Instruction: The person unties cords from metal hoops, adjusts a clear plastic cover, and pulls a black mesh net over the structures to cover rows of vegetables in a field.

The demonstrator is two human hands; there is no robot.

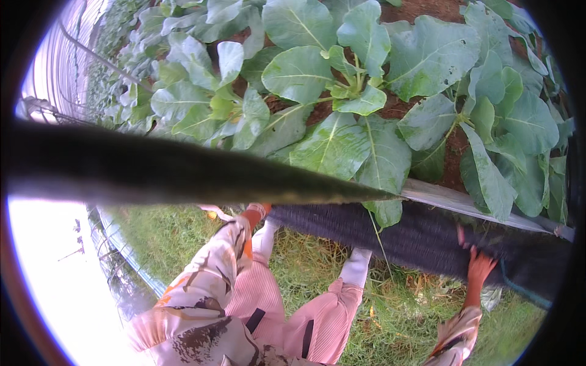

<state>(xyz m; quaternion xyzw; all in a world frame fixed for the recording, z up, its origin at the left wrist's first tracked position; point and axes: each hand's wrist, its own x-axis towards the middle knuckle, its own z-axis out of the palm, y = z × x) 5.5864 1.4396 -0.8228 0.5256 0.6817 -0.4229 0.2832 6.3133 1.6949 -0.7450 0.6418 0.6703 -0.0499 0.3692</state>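
My right hand (480,267) is at the lower right, over the edge of a dark woven cloth (334,224). Its fingers look spread, with nothing visible in them; whether they touch the cloth I cannot tell. A small blurred pinkish thing (461,235) shows just beyond the fingertips. My left hand (260,209) is mostly hidden behind a dark bar (183,169) that crosses the view, so its fingers and anything in them are out of sight. Broad-leaved green plants (352,87), like cabbage or other brassicas, grow in reddish soil beyond the cloth.
A pale board or strip (458,201) edges the bed, with leaves hanging over it. Grass (302,261) lies around my feet. A blue cord (522,288) runs along the cloth at right. Light sheeting (59,59) rises at the far left.
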